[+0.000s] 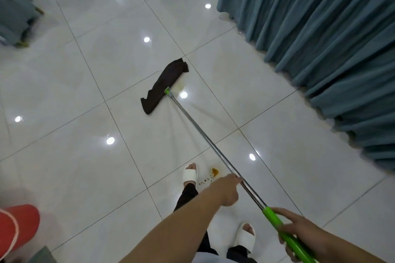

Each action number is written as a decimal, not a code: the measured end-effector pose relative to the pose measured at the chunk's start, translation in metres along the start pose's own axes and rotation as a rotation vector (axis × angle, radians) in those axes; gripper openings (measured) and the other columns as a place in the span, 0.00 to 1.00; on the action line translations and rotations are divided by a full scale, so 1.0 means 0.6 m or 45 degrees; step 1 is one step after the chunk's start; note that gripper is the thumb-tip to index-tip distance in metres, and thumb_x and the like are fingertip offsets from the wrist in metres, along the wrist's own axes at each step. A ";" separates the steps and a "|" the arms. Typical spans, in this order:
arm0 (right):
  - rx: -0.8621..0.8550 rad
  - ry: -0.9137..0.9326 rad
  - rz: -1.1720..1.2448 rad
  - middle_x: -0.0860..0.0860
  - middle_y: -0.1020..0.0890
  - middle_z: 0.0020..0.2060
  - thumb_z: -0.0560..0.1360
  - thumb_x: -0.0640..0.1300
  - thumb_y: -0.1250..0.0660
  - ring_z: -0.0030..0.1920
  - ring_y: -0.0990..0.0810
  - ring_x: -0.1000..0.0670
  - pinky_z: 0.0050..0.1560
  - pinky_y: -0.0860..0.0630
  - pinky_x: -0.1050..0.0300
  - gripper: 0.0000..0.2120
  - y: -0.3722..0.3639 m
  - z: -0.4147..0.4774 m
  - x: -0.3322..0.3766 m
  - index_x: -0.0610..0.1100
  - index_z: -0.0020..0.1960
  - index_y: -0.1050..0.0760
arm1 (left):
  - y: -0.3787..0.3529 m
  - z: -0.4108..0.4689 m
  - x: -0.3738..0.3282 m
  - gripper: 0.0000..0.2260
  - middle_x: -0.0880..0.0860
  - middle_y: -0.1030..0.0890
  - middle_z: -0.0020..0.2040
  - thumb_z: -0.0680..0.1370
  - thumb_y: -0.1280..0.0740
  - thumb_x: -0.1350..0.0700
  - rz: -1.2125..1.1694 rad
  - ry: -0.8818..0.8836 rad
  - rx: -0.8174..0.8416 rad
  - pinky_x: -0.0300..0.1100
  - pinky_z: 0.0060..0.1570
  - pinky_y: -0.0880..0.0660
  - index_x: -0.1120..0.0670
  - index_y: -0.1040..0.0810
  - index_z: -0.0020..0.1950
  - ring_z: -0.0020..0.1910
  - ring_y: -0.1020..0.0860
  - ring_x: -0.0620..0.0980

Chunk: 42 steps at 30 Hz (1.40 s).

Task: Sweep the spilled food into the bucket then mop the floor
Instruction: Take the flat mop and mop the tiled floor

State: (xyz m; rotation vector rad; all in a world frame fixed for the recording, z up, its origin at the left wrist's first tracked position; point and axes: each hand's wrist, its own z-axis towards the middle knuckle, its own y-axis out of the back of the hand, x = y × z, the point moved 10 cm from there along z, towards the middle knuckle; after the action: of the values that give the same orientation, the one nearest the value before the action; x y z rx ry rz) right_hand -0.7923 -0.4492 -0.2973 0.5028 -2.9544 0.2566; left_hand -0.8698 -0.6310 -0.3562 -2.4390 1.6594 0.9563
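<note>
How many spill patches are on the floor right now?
2: an orange-brown blot trailing droplets beside the forward white slipper, and a pale yellow smear beside the dark brown mop cloth. More may hide under the cloth.

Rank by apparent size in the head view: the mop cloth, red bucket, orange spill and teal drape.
Largest: teal drape.
Unsure: red bucket and mop cloth; the bucket is nearer and cut off.
Smallest: orange spill.

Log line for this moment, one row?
mopping; left hand grips pole; right hand grips green handle; mop head on floor; orange spill by front slipper
</note>
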 end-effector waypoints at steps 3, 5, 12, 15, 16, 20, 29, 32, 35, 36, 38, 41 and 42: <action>0.096 -0.216 -0.283 0.36 0.19 0.39 0.65 0.39 0.31 0.40 0.20 0.41 0.42 0.25 0.51 0.25 0.028 -0.033 -0.055 0.47 0.63 0.26 | -0.066 -0.009 -0.045 0.29 0.50 0.51 0.80 0.81 0.43 0.62 0.079 -0.053 0.101 0.50 0.76 0.45 0.49 0.48 0.80 0.78 0.46 0.55; 0.060 -0.226 -0.406 0.38 0.21 0.41 0.70 0.44 0.30 0.40 0.20 0.42 0.42 0.21 0.50 0.18 0.034 -0.027 -0.053 0.42 0.58 0.26 | -0.078 -0.010 -0.056 0.28 0.51 0.51 0.80 0.81 0.43 0.62 -0.007 -0.072 0.071 0.48 0.76 0.47 0.50 0.47 0.80 0.78 0.47 0.54; -0.388 0.086 -0.540 0.42 0.30 0.35 0.77 0.39 0.36 0.27 0.33 0.50 0.27 0.36 0.61 0.04 -0.022 0.111 0.104 0.39 0.49 0.30 | 0.019 -0.002 0.068 0.21 0.51 0.35 0.71 0.80 0.42 0.60 -0.583 0.199 -0.359 0.41 0.61 0.29 0.50 0.34 0.74 0.68 0.30 0.54; -0.506 0.210 -0.612 0.44 0.27 0.37 0.76 0.41 0.37 0.29 0.30 0.48 0.26 0.35 0.63 0.04 -0.060 0.134 0.162 0.41 0.49 0.30 | 0.065 0.014 0.149 0.20 0.53 0.30 0.69 0.80 0.40 0.54 -0.688 0.328 -0.421 0.48 0.68 0.32 0.50 0.33 0.72 0.69 0.31 0.56; -0.532 0.244 -0.636 0.45 0.26 0.37 0.76 0.42 0.36 0.30 0.30 0.48 0.26 0.35 0.63 0.05 -0.071 0.136 0.172 0.41 0.49 0.29 | 0.077 0.022 0.170 0.20 0.54 0.28 0.69 0.80 0.39 0.53 -0.746 0.352 -0.435 0.51 0.68 0.31 0.50 0.33 0.72 0.68 0.29 0.57; -0.536 0.319 -0.641 0.48 0.27 0.36 0.77 0.44 0.34 0.31 0.29 0.51 0.27 0.35 0.61 0.08 -0.104 0.134 0.176 0.40 0.51 0.26 | 0.119 0.046 0.206 0.26 0.58 0.32 0.73 0.81 0.39 0.50 -0.842 0.363 -0.452 0.53 0.69 0.32 0.52 0.40 0.77 0.69 0.29 0.59; -0.423 0.213 -0.295 0.45 0.31 0.30 0.76 0.42 0.31 0.21 0.35 0.51 0.23 0.39 0.64 0.06 -0.062 0.114 0.085 0.39 0.45 0.25 | 0.054 0.091 0.090 0.33 0.51 0.57 0.81 0.82 0.41 0.44 -0.390 0.169 -0.190 0.43 0.73 0.47 0.56 0.52 0.80 0.78 0.47 0.52; -0.381 0.152 -0.188 0.45 0.32 0.27 0.76 0.40 0.31 0.18 0.37 0.53 0.25 0.41 0.64 0.06 -0.027 0.088 0.034 0.36 0.46 0.24 | -0.003 0.085 0.058 0.33 0.49 0.61 0.80 0.81 0.44 0.41 -0.308 0.161 -0.116 0.50 0.76 0.47 0.53 0.54 0.80 0.79 0.49 0.53; -0.371 0.094 -0.181 0.45 0.34 0.28 0.76 0.42 0.30 0.22 0.39 0.52 0.26 0.43 0.63 0.10 0.007 0.052 -0.036 0.35 0.51 0.22 | -0.072 0.069 0.022 0.33 0.48 0.62 0.80 0.81 0.46 0.39 -0.164 0.138 -0.008 0.54 0.75 0.45 0.50 0.56 0.80 0.79 0.48 0.55; -0.376 0.076 -0.184 0.46 0.35 0.28 0.76 0.43 0.30 0.23 0.40 0.52 0.26 0.44 0.63 0.10 0.018 0.038 -0.062 0.36 0.51 0.22 | -0.098 0.060 0.008 0.33 0.48 0.63 0.80 0.81 0.46 0.39 -0.116 0.124 0.035 0.55 0.75 0.44 0.50 0.57 0.80 0.79 0.47 0.56; -0.382 0.042 -0.192 0.47 0.36 0.27 0.77 0.42 0.32 0.23 0.41 0.53 0.27 0.44 0.63 0.08 0.036 0.011 -0.110 0.38 0.52 0.22 | -0.147 0.043 -0.017 0.33 0.48 0.62 0.80 0.81 0.44 0.40 -0.069 0.083 0.102 0.54 0.73 0.40 0.48 0.57 0.80 0.77 0.43 0.58; -0.380 0.007 -0.199 0.49 0.38 0.25 0.77 0.42 0.33 0.23 0.44 0.53 0.28 0.46 0.64 0.08 0.051 -0.014 -0.151 0.37 0.51 0.23 | -0.194 0.028 -0.034 0.34 0.47 0.64 0.79 0.81 0.44 0.39 -0.070 0.064 0.149 0.55 0.73 0.40 0.47 0.58 0.80 0.77 0.41 0.59; -0.373 0.007 -0.201 0.49 0.38 0.25 0.77 0.42 0.33 0.23 0.45 0.54 0.28 0.46 0.64 0.08 0.050 -0.015 -0.148 0.37 0.51 0.23 | -0.193 0.023 -0.034 0.34 0.46 0.65 0.79 0.80 0.44 0.39 -0.100 0.073 0.140 0.55 0.73 0.41 0.46 0.58 0.80 0.77 0.41 0.58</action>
State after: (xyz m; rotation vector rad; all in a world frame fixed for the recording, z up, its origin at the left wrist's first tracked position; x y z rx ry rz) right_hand -0.7185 -0.3915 -0.3070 0.6846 -2.8553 -0.1887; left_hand -0.7821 -0.5597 -0.3918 -2.4609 1.5742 0.7713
